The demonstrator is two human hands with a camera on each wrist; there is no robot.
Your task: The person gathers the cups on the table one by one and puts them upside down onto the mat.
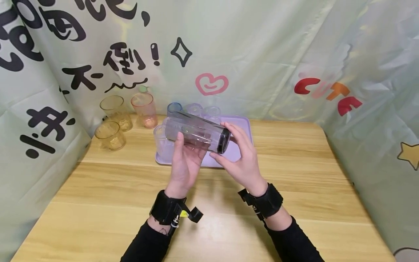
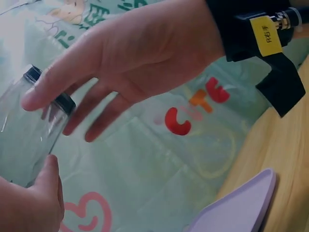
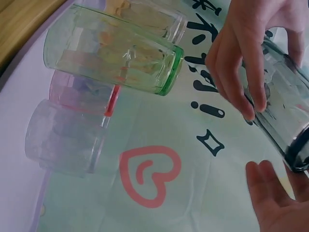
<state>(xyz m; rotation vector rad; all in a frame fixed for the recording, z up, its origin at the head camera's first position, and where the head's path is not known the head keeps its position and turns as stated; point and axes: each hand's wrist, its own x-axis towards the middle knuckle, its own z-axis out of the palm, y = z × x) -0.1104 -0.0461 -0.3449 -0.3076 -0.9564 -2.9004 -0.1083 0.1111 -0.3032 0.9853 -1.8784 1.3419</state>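
A tall grey-tinted drinking glass [image 1: 199,133] lies nearly sideways in the air, its thick dark base toward the right. My left hand [image 1: 186,163] holds its body from below, thumb on the near side and fingers partly hidden behind it. At the base end, my right hand [image 1: 240,160] grips with the thumb below and the fingers above. The left wrist view shows the right thumb [image 2: 46,92] lying across the glass near its base. In the right wrist view, fingers of the left hand [image 3: 246,58] wrap over the glass [image 3: 285,96].
Behind the held glass, a purple tray [image 1: 247,127] carries several glasses, among them a blue one [image 1: 175,107], a green one [image 3: 113,50] and a pink one [image 3: 79,94]. Amber glasses [image 1: 110,136] and a pink-orange glass [image 1: 145,112] stand left of the tray on the wooden table [image 1: 108,196].
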